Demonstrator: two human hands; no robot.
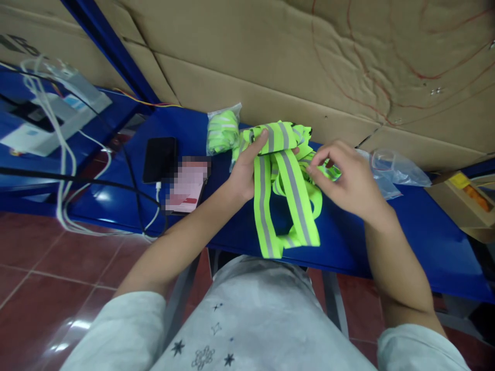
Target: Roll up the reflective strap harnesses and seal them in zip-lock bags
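A bundle of neon yellow-green reflective straps [297,198] with grey stripes is gripped in my left hand [247,165], the thumb pressing on the folded layers. Long loops hang from it over the front of the blue table. My right hand [344,178] is just right of the bundle, its thumb and fingers curled together in a pinch beside the straps. What those fingertips hold, if anything, I cannot make out. More yellow-green strap lies behind both hands. A clear bag with rolled yellow-green strap [223,131] stands left of the bundle.
On the blue table [240,224], a black phone [160,158] and a lit phone [189,185] lie left, near cables. A white power strip [58,118] is farther left. Right are clear plastic bags [398,170] and a cardboard box [460,198]. Cardboard [263,67] lines the back.
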